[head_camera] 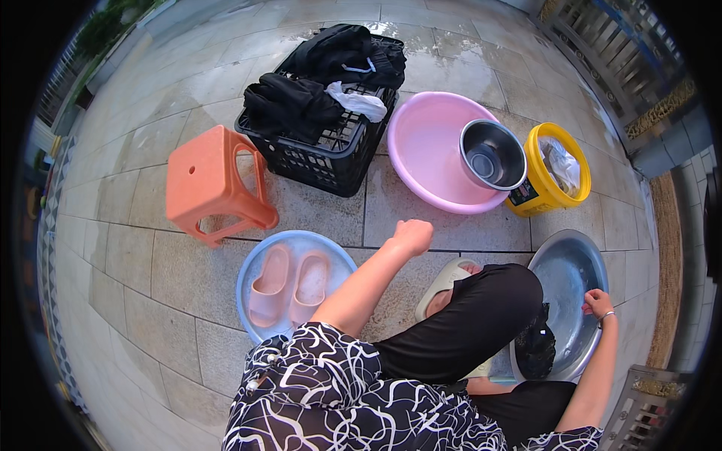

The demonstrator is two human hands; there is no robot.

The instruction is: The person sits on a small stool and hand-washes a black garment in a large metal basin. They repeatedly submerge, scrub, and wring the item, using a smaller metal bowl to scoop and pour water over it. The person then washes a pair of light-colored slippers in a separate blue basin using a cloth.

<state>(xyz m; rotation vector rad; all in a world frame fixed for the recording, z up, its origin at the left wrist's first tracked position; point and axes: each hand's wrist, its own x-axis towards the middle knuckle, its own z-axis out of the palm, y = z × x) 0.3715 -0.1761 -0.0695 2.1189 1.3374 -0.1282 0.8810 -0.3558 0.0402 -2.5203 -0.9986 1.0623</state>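
Note:
My left hand (pixel 414 237) is curled into a fist above the paving, apart from the tubs; nothing shows in it. Below and left of it, a pair of pink slide sandals (pixel 276 282) lies in a light-blue plastic basin (pixel 243 293) of cloudy water, partly hidden by my forearm. My right hand (pixel 595 303), with a bracelet at its wrist, is over the right side of a metal basin (pixel 569 265), fingers bent; whether it holds anything is unclear. A black textured item (pixel 536 346), its kind unclear, lies at the basin's near left side, next to my knee.
A black plastic crate (pixel 324 166) bears dark clothes (pixel 333 56) and a white cloth (pixel 358 103). Left of it stands an orange plastic stool (pixel 197 175). A pink basin (pixel 423 149) holds a tilted steel bowl (pixel 491 155), beside a yellow bucket (pixel 555 194) with white material inside.

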